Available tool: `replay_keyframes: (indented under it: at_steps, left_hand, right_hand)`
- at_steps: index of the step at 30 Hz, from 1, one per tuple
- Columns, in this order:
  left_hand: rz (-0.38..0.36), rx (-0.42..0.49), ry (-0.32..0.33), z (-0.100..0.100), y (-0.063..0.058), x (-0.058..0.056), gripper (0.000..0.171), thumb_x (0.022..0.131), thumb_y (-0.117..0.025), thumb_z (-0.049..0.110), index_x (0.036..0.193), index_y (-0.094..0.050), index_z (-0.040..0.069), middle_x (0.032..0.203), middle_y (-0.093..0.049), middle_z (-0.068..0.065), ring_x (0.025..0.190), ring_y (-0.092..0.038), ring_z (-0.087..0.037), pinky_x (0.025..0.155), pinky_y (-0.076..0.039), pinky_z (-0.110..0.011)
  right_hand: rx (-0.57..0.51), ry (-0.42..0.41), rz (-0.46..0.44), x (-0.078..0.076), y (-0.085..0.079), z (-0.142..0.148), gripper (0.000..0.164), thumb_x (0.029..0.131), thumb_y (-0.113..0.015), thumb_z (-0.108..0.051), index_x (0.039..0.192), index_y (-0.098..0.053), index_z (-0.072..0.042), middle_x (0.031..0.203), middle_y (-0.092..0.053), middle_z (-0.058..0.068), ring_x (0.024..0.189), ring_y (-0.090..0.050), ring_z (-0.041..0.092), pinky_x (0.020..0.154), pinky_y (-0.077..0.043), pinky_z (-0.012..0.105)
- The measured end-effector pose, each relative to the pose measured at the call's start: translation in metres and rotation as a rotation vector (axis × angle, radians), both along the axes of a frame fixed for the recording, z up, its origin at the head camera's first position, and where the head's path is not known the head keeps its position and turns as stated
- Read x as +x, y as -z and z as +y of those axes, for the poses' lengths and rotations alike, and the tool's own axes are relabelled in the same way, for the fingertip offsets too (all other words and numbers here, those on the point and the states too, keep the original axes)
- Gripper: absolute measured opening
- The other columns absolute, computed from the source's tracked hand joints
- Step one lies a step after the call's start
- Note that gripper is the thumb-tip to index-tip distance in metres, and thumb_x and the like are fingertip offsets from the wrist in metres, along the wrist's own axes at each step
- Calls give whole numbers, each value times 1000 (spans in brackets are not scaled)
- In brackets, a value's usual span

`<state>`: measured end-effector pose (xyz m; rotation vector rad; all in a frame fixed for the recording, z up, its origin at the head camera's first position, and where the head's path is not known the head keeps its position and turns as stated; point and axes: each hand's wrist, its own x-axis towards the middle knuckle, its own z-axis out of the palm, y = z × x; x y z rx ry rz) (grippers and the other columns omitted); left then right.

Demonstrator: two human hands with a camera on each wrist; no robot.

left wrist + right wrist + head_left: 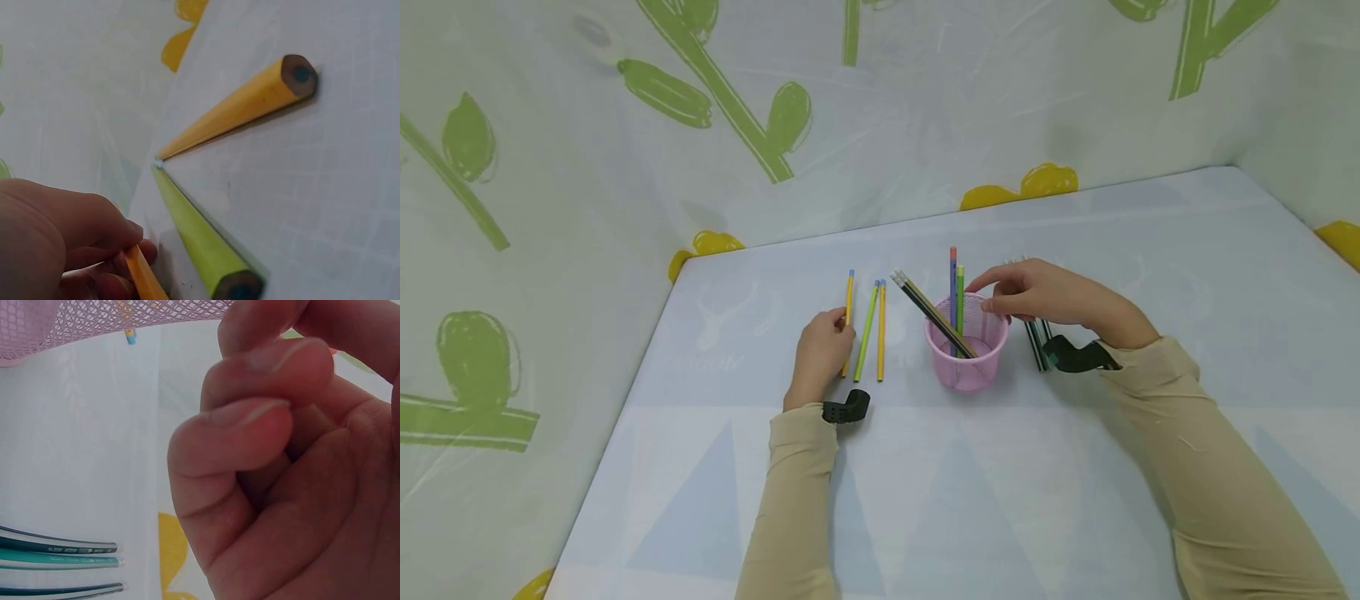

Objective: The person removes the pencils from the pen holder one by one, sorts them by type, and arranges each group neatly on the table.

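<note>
On the left, my left hand pinches a yellow pencil with a blue end between thumb and fingers. Just right of it, a green pencil and another yellow pencil lie side by side. My right hand grips the far right rim of a pink mesh pencil cup, thumb and index finger at the edge. Inside the cup stand a purple pencil and a green pencil, while several black and gold pencils lean out leftward. The other right fingers curl beside the mesh.
Several dark green and teal striped pencils lie to the right of the cup, partly beneath my right hand and wrist in the head view. The pale patterned table meets a leaf-print wall covering at the back and left.
</note>
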<state>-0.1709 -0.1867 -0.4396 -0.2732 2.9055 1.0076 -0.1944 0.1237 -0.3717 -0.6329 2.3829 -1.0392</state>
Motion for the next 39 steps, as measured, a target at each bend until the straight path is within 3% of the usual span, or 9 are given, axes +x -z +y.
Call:
replay_keyframes:
  at_steps: [13, 18, 23, 26, 33, 39]
  left_hand:
    - [49, -121, 39, 2, 0, 1, 40, 88, -52, 25, 125, -52, 8, 89, -48, -4, 75, -45, -18, 61, -38, -28]
    - [57, -84, -20, 4, 0, 2, 42, 89, -48, 33, 126, -50, 14, 85, -45, -4, 68, -44, -19, 55, -37, -29]
    - [117, 43, -108, 3, -1, 3, 39, 89, -47, 36, 125, -50, 21, 83, -46, -3, 65, -42, -20, 54, -35, -29]
    - [174, 151, -122, 3, -2, 4, 36, 89, -47, 36, 123, -51, 24, 86, -48, -1, 65, -45, -18, 55, -37, -28]
    - [264, 419, -21, 9, -4, 5, 33, 90, -48, 35, 120, -55, 22, 92, -55, -3, 68, -56, -21, 53, -47, -32]
    - [222, 622, 95, 22, -8, 4, 33, 90, -49, 35, 108, -62, 9, 90, -60, -10, 75, -60, -23, 60, -51, -33]
  right_hand:
    - [0, -1, -5, -1, -2, -1, 35, 88, -54, -27, 122, -54, -20, 81, -54, 15, 66, -48, 22, 55, -41, 31]
    - [-11, -9, -1, -2, 0, -1, 35, 88, -53, -27, 122, -54, -19, 78, -53, 9, 66, -48, 22, 57, -43, 36]
    - [-14, -12, 3, -1, -1, -1, 35, 88, -53, -26, 122, -54, -19, 77, -52, 9, 66, -48, 22, 57, -43, 37]
    - [-20, -10, -1, -1, -2, -1, 35, 88, -53, -26, 122, -54, -19, 78, -53, 10, 66, -48, 22, 56, -43, 35]
    - [-37, -18, -20, 0, -3, -1, 36, 87, -52, -23, 122, -53, -16, 77, -52, 11, 67, -48, 24, 56, -42, 32]
    - [-43, -21, -34, 0, -1, 0, 37, 88, -53, -26, 123, -52, -15, 76, -50, 7, 68, -47, 25, 56, -41, 32]
